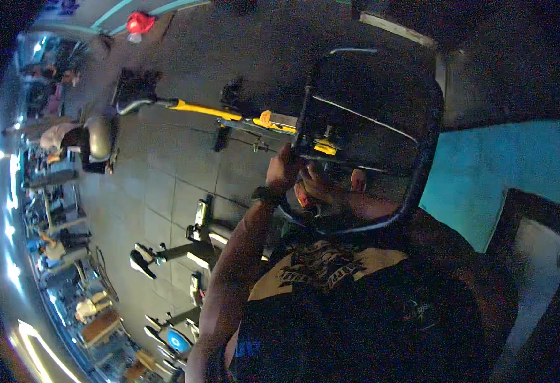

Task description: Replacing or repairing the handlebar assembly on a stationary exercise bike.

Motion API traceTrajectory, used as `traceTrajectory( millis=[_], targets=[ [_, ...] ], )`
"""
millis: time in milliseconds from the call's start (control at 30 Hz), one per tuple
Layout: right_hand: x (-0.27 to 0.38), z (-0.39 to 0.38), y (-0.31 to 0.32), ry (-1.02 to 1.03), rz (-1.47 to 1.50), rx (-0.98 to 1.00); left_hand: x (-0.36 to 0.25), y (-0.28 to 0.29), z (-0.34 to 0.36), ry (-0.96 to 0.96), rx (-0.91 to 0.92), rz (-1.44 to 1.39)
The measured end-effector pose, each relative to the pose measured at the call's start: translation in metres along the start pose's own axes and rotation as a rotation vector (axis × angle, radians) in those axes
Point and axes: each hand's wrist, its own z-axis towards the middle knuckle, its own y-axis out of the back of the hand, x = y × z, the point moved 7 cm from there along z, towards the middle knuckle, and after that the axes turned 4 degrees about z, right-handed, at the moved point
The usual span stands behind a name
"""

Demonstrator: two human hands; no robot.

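A large dark tubular frame (pixel 428 159) with rounded corners and thin cross bars fills the view ahead of my chest. My left hand (pixel 281 171), with a dark band on its wrist, is closed around the frame's left side. Close beside it, my right hand (pixel 316 183) reaches across from the right with its fingers bent in. Whatever the right fingers hold is too dark to make out. Beyond the hands runs a long yellow bar (pixel 206 112) of a piece of exercise equipment. Small yellow parts (pixel 325 147) show through the frame.
Exercise machines (pixel 194 252) stand on the dark tiled floor (pixel 155 198) at the lower left. A person sits near a rounded silver object (pixel 101 137) at the far left, with more people and equipment beyond. A turquoise panel (pixel 503 166) is on the right. Something red (pixel 141 23) lies far off.
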Motion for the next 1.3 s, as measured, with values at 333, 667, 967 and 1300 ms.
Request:
traceTrajectory(
  millis=[333, 667, 967, 1300],
  targets=[
    [0.016, 0.001, 0.034, 0.073, -0.132, 0.002, 0.015, 0.001, -0.015, -0.01, -0.127, 0.0],
    [0.028, -0.019, 0.055, 0.076, -0.013, -0.001, -0.023, 0.014, -0.02, -0.138, -0.07, -0.442],
    [0.073, -0.03, 0.037, 0.372, -0.485, 0.047, -0.033, 0.026, -0.02, -0.056, -0.041, -0.469],
    [0.006, -0.011, 0.035, -0.028, 0.336, 0.219, -0.014, 0.022, -0.01, -0.107, -0.004, -0.375]
  ],
)
